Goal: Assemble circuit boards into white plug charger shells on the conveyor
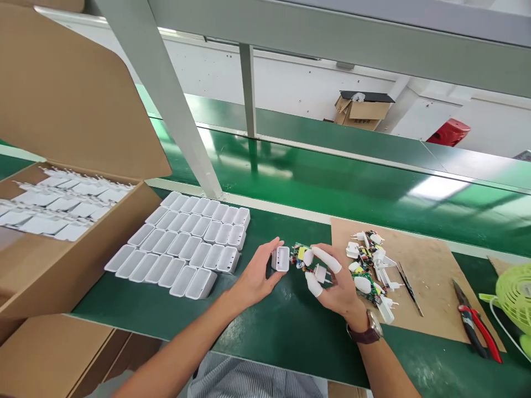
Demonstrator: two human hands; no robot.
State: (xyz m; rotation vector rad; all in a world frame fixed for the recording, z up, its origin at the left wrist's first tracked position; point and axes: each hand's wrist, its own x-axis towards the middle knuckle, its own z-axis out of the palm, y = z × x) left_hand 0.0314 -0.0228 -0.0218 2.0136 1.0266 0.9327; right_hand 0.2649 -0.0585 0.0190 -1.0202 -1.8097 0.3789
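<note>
Between the thumb and fingers of my left hand (pixel 262 271) is a small white plastic housing (pixel 282 258), its open side facing right. My right hand (pixel 338 282), with white finger cots on thumb and forefinger, pinches a green circuit board (pixel 300 253) carrying a yellow component. A white plug piece (pixel 320 273) with pins hangs by the board, below the right fingers. The board's left end is close to the housing's opening; whether they touch I cannot tell. Rows of white housings (pixel 182 243) stand left of my left hand. Loose circuit boards and plug parts (pixel 369 271) lie right of my right hand.
An open cardboard box (pixel 112 237) of white parts stands at the left. On a brown board (pixel 431 276) at the right lie tweezers (pixel 410 288) and red-handled pliers (pixel 477 320). A green fan (pixel 514 296) is at the right edge. A grey post (pixel 178 105) rises behind the housings.
</note>
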